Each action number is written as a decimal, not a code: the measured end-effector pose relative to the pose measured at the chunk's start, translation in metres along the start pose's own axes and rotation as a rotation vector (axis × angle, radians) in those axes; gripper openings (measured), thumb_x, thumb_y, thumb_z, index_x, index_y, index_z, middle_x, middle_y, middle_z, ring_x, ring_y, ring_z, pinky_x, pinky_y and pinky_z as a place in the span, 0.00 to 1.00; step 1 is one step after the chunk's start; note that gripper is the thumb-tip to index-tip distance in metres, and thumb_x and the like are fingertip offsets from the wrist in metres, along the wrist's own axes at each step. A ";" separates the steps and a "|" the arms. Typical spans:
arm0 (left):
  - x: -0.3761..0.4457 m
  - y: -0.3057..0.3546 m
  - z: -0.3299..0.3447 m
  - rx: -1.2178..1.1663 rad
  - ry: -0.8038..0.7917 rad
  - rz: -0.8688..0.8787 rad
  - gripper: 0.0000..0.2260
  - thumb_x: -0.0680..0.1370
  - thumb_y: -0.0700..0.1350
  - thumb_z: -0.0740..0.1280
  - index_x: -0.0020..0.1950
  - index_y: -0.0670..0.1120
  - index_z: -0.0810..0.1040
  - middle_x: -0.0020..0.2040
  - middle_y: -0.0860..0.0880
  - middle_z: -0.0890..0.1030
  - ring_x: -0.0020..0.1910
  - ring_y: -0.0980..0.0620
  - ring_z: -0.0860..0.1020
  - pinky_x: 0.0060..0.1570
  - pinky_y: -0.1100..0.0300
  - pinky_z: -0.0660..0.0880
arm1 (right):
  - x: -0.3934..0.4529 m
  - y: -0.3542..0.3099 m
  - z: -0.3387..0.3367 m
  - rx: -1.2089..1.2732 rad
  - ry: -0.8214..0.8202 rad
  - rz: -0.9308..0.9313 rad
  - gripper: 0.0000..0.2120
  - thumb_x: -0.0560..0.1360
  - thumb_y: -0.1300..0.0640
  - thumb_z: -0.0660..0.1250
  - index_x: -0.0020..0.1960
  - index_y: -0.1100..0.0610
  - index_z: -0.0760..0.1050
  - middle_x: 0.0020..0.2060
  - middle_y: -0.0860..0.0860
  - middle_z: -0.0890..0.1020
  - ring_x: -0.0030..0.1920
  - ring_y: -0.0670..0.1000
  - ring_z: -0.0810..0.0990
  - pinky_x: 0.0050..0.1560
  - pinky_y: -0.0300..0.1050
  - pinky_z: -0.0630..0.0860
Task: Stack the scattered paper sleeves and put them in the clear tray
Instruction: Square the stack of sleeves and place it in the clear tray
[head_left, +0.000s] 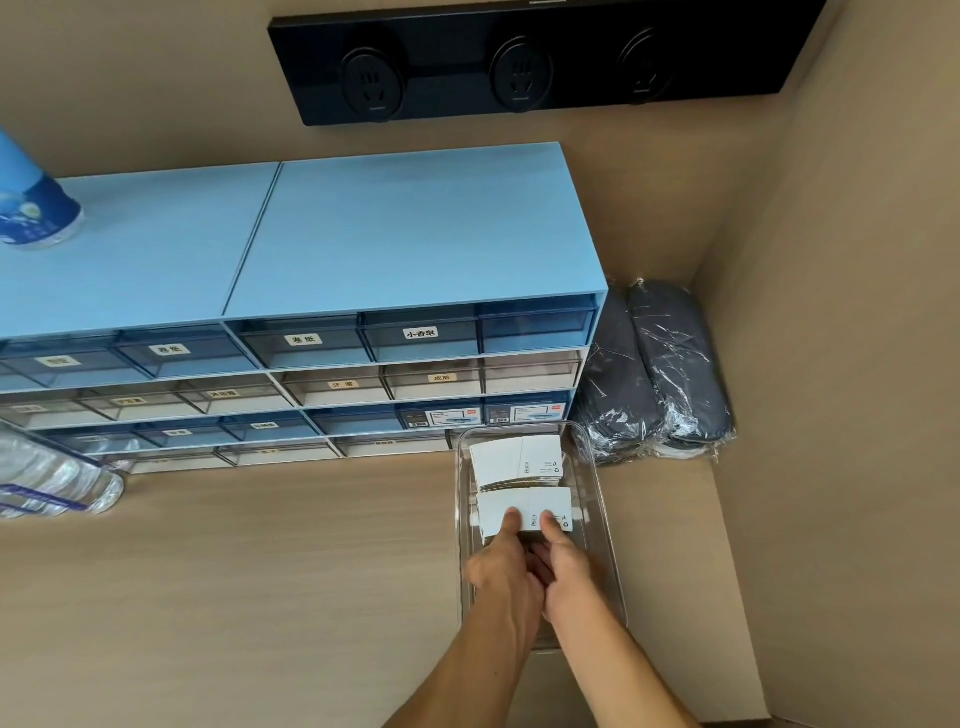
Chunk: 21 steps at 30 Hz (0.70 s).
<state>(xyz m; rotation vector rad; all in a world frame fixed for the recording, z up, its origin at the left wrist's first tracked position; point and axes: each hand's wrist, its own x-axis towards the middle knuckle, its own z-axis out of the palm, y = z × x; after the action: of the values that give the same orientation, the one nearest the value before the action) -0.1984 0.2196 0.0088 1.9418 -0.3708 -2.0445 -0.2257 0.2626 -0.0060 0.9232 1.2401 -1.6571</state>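
A clear tray (602, 525) stands on the wooden counter at the right, in front of the drawer cabinet. In its far end lies a stack of white paper sleeves (514, 460). A second stack of white paper sleeves (519, 506) sits in the tray's middle. My left hand (501, 564) and my right hand (563, 561) both reach into the tray and grip this nearer stack, thumbs pressing on its top and fingers hidden under it. The two hands touch each other.
A blue drawer cabinet (363, 322) with labelled drawers fills the back. Dark wrapped pouches (654, 379) lie in the right corner behind the tray. Wrapped water bottles (47, 483) sit at the left. A black socket strip (519, 62) hangs on the wall.
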 end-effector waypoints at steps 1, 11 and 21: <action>0.001 -0.001 0.000 0.009 0.014 0.008 0.13 0.71 0.42 0.77 0.40 0.34 0.78 0.28 0.40 0.79 0.15 0.49 0.74 0.22 0.61 0.74 | 0.001 -0.001 0.001 -0.022 0.007 0.000 0.25 0.78 0.52 0.67 0.65 0.72 0.74 0.62 0.68 0.79 0.57 0.65 0.79 0.68 0.60 0.72; 0.018 -0.005 0.000 0.174 0.110 0.076 0.15 0.68 0.46 0.79 0.36 0.37 0.77 0.38 0.35 0.85 0.24 0.47 0.76 0.39 0.47 0.81 | 0.002 -0.005 0.005 -0.162 0.067 -0.011 0.20 0.78 0.56 0.68 0.57 0.74 0.76 0.50 0.68 0.80 0.40 0.58 0.73 0.50 0.57 0.77; 0.003 0.003 0.000 0.364 0.062 0.182 0.15 0.71 0.47 0.75 0.47 0.36 0.79 0.41 0.38 0.85 0.29 0.46 0.80 0.28 0.62 0.74 | 0.009 -0.004 0.006 -0.265 0.132 -0.114 0.15 0.76 0.57 0.70 0.52 0.71 0.79 0.47 0.66 0.84 0.42 0.61 0.82 0.50 0.61 0.80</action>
<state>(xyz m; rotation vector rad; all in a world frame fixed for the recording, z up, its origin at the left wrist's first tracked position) -0.1981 0.2153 0.0073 2.0744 -0.9243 -1.8966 -0.2327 0.2553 -0.0111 0.8201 1.5843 -1.4913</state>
